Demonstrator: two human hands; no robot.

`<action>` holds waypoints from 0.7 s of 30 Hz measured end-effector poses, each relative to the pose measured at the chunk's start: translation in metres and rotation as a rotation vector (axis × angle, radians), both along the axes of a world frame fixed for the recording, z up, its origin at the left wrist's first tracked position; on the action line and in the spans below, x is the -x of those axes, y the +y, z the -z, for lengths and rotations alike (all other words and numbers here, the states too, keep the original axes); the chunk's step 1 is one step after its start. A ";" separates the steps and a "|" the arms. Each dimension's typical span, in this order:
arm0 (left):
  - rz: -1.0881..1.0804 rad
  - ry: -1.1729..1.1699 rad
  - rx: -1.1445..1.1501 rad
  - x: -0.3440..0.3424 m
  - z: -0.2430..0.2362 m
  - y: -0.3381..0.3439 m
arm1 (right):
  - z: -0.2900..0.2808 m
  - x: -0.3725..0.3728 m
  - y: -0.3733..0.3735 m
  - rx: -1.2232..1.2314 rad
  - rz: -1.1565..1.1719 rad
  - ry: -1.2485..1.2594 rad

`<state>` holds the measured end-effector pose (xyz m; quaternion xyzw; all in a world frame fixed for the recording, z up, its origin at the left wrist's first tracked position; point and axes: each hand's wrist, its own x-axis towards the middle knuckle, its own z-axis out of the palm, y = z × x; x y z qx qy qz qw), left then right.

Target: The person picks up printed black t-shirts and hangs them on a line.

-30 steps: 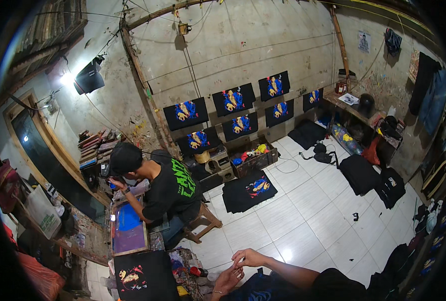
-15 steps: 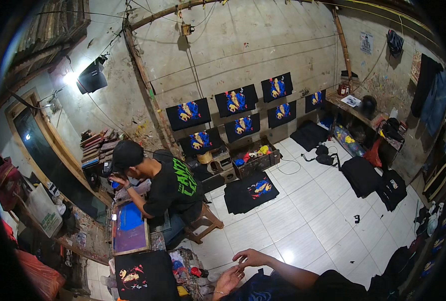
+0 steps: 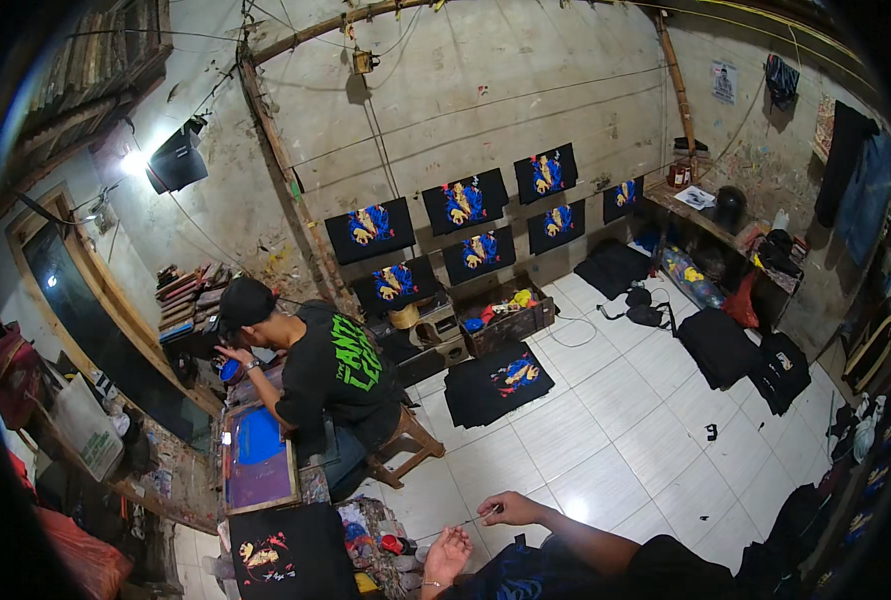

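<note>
At the bottom centre, my left hand [image 3: 447, 555] is held palm up with loosely bent fingers that stand apart. It wears a thin bracelet at the wrist. My right hand [image 3: 508, 508] is beside it, fingertips pinched on a thin, stick-like thing [image 3: 477, 517] that points toward the left hand. Its kind is too small to make out. To the left of my hands lies a black shirt [image 3: 310, 540] with a red and cream print. Just beyond it, a framed printing screen [image 3: 265, 490] carries a patch of blue ink [image 3: 259, 436].
A person [image 3: 340, 350] in a black cap sits on a wooden stool [image 3: 405, 453] at the screen. Folded black shirts [image 3: 475, 390] lie on the tiled floor [image 3: 605, 440], more [image 3: 715, 345] at right. Several printed shirts [image 3: 370, 230] hang along the wall. A paint-stained rag [image 3: 365, 520] is nearby.
My hands have moved apart; the right has shifted slightly right with the thin thing, and the left palm has turned up. The seated person's raised hand has shifted slightly.
</note>
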<state>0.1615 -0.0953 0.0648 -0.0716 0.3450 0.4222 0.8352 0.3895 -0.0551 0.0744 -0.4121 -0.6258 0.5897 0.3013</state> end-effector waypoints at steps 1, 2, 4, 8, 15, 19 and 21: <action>-0.020 0.007 0.009 -0.001 -0.001 0.000 | 0.004 0.001 0.000 -0.036 0.000 -0.033; -0.033 0.007 0.006 -0.002 -0.001 0.000 | 0.007 0.002 0.000 -0.049 -0.002 -0.064; -0.060 0.030 0.036 -0.003 -0.001 0.000 | 0.014 0.004 0.000 -0.048 -0.009 -0.084; -0.008 0.013 -0.062 -0.002 0.004 0.000 | 0.021 0.005 0.000 -0.010 -0.020 -0.102; -0.021 0.180 -0.097 -0.003 0.002 -0.003 | 0.015 0.000 -0.002 0.014 -0.039 -0.091; -0.014 0.085 -0.070 -0.001 -0.001 -0.001 | 0.020 -0.001 -0.002 -0.039 -0.021 -0.153; -0.026 0.053 -0.048 0.001 0.000 0.000 | 0.026 0.000 -0.003 0.004 -0.024 -0.124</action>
